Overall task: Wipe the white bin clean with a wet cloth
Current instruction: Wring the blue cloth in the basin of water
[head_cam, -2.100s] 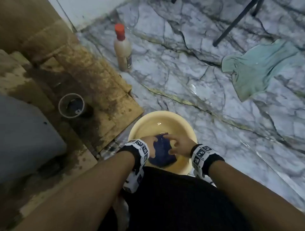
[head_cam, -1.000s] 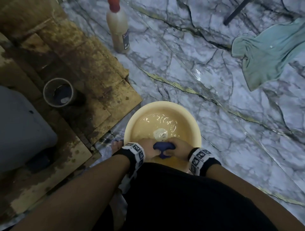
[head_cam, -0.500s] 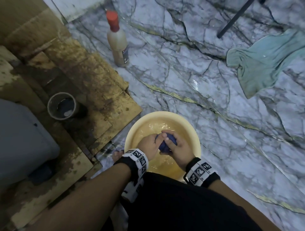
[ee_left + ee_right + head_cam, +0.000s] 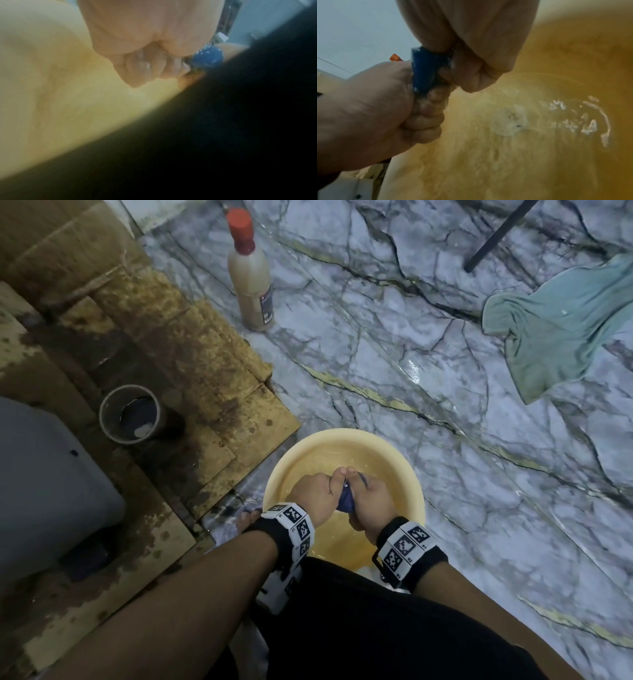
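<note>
Still at the preparing stage: left hand [image 4: 317, 494] and right hand [image 4: 371, 501] both clenched round the blue cloth [image 4: 345, 501], wringing it over the yellow basin [image 4: 404, 474]. No wiping begun, apparently. White bin probably the pale bulk at left [image 4: 51, 491], well apart, untouched.

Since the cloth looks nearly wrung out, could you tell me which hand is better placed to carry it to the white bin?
Probably the left hand: it grips the blue cloth as the right hand does, and the white bin stands on its side of the basin.
</note>
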Motion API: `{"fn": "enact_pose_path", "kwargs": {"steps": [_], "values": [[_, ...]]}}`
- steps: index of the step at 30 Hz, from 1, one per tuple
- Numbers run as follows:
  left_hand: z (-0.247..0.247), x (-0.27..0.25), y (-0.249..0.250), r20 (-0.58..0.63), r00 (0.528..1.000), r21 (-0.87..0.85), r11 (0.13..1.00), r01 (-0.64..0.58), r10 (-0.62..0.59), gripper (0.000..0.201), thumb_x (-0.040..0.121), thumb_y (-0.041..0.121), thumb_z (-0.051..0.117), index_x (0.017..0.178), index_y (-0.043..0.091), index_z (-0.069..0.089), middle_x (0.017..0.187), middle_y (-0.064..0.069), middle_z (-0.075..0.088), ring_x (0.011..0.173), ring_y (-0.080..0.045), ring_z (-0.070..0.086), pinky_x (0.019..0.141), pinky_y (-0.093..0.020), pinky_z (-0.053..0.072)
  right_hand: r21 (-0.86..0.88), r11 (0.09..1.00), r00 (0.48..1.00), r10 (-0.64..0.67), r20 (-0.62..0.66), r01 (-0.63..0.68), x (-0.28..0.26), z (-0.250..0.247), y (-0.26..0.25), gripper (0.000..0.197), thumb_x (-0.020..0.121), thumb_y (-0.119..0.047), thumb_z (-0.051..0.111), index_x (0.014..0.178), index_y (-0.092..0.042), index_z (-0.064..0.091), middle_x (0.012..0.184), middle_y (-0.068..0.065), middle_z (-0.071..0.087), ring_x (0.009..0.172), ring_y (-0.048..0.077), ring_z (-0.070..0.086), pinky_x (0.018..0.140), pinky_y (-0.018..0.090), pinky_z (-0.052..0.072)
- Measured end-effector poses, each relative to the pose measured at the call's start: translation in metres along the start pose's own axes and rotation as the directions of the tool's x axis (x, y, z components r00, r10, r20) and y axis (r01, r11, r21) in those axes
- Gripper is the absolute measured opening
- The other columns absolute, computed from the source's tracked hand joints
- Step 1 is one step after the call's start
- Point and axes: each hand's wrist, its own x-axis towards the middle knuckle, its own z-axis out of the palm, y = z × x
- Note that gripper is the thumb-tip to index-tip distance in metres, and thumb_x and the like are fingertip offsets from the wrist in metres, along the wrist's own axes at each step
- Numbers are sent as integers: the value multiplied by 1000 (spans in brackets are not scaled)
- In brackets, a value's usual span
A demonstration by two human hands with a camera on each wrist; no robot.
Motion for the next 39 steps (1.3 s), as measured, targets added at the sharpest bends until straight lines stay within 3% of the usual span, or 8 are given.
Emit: {"fn": "enact_pose_path", "kwargs": {"steps": [6, 12, 20, 25, 29, 33, 37, 39], "values": [[5, -3, -4, 5, 999, 42, 998, -36, 36, 64, 103, 45, 23, 63, 6, 55, 66, -14, 56, 65, -32, 55, 62, -32, 40, -137, 985, 994, 93, -63, -101, 4, 0, 5, 45, 97, -41, 45, 63, -12, 45, 49, 4, 31, 36, 17, 26, 41, 24, 23], [2, -4, -3, 8, 996, 86, 993, -84, 84, 64, 103, 45, 22, 62, 8, 55, 67, -16, 58, 64, -32, 55, 62, -34, 42, -77, 980, 982, 182, -52, -186, 5, 2, 3, 44, 97, -47, 43, 76, -8, 49, 53, 5, 27, 37, 16, 23, 40, 20, 22], [2, -3, 1, 44, 984, 276, 945, -177, 172, 70, 103, 45, 18, 74, 3, 67, 75, -20, 67, 73, -34, 62, 68, -37, 49, 7, 952, 952, 305, -27, -305, -2, -4, -3, 43, 95, -49, 44, 71, -13, 46, 53, 3, 27, 39, 14, 23, 43, 21, 21], [-7, -6, 5, 55, 983, 349, 918, -186, 178, 69, 103, 46, 18, 75, 6, 67, 75, -17, 66, 70, -31, 59, 61, -33, 41, 46, 976, 974, 209, 91, -214, -7, -7, 0, 46, 96, -52, 42, 73, -14, 54, 56, 4, 30, 42, 15, 24, 42, 22, 23], [-22, -8, 2, 130, 986, 189, 973, -130, 106, 56, 101, 51, 23, 72, 13, 52, 74, -10, 59, 72, -28, 56, 64, -34, 40, 53, 994, 976, 84, 203, -97, -17, -18, -6, 28, 101, -36, 43, 99, -16, 64, 83, 10, 61, 65, 21, 57, 52, 31, 48], [-37, -10, 8, 155, 988, -98, 995, -12, 27, 49, 104, 39, 27, 111, 5, 62, 111, -22, 64, 101, -35, 59, 83, -38, 41, 100, 993, 954, 34, 299, -66, -24, -31, -26, 25, 101, -18, 45, 121, -13, 59, 102, 8, 66, 88, 20, 63, 73, 32, 53], [-62, -17, 15, 102, 990, -264, 962, -69, 99, 35, 100, 28, 49, 82, 3, 63, 72, -12, 56, 69, -22, 50, 68, -31, 35, 128, 991, 946, -12, 325, -32, -33, -44, -59, 32, 100, -14, 45, 130, -10, 54, 120, 15, 62, 107, 32, 60, 97, 49, 46], [-80, -25, 22, 54, 991, -332, 938, -101, 126, 27, 97, 26, 57, 90, 3, 69, 73, -3, 59, 67, -14, 52, 67, -23, 40, 123, 992, 949, -61, 309, 23, -40, -50, -80, 31, 100, -15, 45, 128, -4, 55, 124, 22, 60, 106, 36, 60, 96, 52, 47]]}}
